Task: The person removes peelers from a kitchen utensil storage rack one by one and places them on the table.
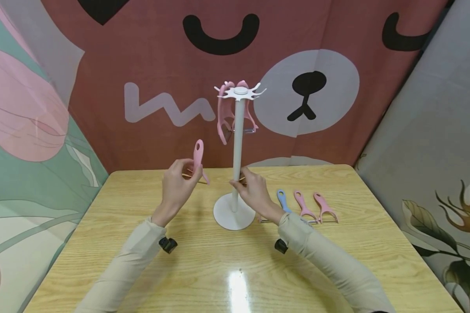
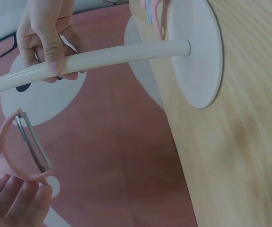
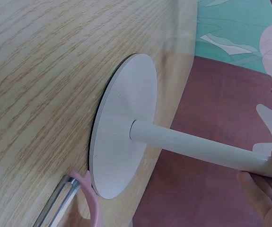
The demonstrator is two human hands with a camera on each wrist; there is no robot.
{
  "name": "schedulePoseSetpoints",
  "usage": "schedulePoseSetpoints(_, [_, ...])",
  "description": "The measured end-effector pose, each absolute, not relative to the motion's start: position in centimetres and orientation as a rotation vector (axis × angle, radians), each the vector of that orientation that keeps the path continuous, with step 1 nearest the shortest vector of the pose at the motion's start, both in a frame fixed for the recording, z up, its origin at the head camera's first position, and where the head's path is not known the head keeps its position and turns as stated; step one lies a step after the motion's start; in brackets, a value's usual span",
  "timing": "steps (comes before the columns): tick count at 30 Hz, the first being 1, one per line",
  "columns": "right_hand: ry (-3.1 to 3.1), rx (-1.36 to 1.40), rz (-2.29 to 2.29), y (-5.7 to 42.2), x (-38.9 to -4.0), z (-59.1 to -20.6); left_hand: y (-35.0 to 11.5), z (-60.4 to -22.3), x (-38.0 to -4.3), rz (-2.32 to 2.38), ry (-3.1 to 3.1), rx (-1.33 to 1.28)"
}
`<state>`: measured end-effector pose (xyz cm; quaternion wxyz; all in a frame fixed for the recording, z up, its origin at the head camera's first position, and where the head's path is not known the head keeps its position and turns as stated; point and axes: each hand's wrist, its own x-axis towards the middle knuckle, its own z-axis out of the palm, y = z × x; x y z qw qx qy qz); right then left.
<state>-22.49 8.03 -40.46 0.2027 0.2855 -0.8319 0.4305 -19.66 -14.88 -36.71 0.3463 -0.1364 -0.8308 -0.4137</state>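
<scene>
A pink peeler (image 1: pixel 197 152) is pinched upright in my left hand (image 1: pixel 180 183), its handle with the oval hole pointing up. The left wrist view shows its metal blade (image 2: pixel 34 143) between the two pink arms. My right hand (image 1: pixel 254 189) grips the white pole of a stand (image 1: pixel 239 143), thumb in front and fingers behind. Hooks ring the stand's white top (image 1: pixel 240 91), and pink peelers (image 1: pixel 224 115) hang from those at the back left. The round white base (image 1: pixel 234 217) sits flat on the table.
On the wooden table (image 1: pixel 203 261), right of the stand, lie a blue peeler (image 1: pixel 282 200) and two pink peelers (image 1: pixel 303 204), (image 1: pixel 325 206), partly behind my right forearm. A printed cloth (image 1: pixel 160 143) hangs behind the table; patterned cloths flank it.
</scene>
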Motion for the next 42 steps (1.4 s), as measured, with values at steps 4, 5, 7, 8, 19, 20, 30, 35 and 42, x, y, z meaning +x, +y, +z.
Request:
schedulePoseSetpoints(4, [-2.32, 0.798, 1.214, 8.1, -22.5, -40.4, -15.1, -37.0, -19.6, -1.029, -2.23, -0.313])
schedulePoseSetpoints(5, [-2.319, 0.799, 1.212, 8.1, -22.4, -40.4, -15.1, -37.0, -19.6, -1.015, -2.252, -0.299])
schedulePoseSetpoints(7, [-2.319, 0.798, 1.211, 8.1, -22.4, -40.4, -15.2, -37.1, -19.5, -1.0, -2.289, -0.278])
schedulePoseSetpoints(8, [-2.322, 0.796, 1.21, 8.1, -22.4, -40.4, -15.2, -37.1, -19.5, -0.993, -2.31, -0.271])
schedulePoseSetpoints(19, [-2.321, 0.784, 1.203, 8.0, -22.4, -40.5, -15.6, -37.8, -19.1, -0.958, -2.56, -0.263])
schedulePoseSetpoints(20, [-2.323, 0.783, 1.202, 8.0, -22.4, -40.4, -15.6, -37.8, -19.1, -0.949, -2.577, -0.26])
schedulePoseSetpoints(30, [-2.324, 0.798, 1.197, 8.0, -22.4, -40.4, -15.7, -38.3, -19.1, -0.887, -2.678, -0.191])
schedulePoseSetpoints(35, [-2.331, 0.795, 1.199, 8.0, -22.3, -40.4, -15.8, -38.6, -19.0, -0.857, -2.744, -0.183])
schedulePoseSetpoints(42, [-2.331, 0.797, 1.195, 8.0, -22.3, -40.3, -15.8, -39.0, -19.0, -0.797, -2.9, -0.169])
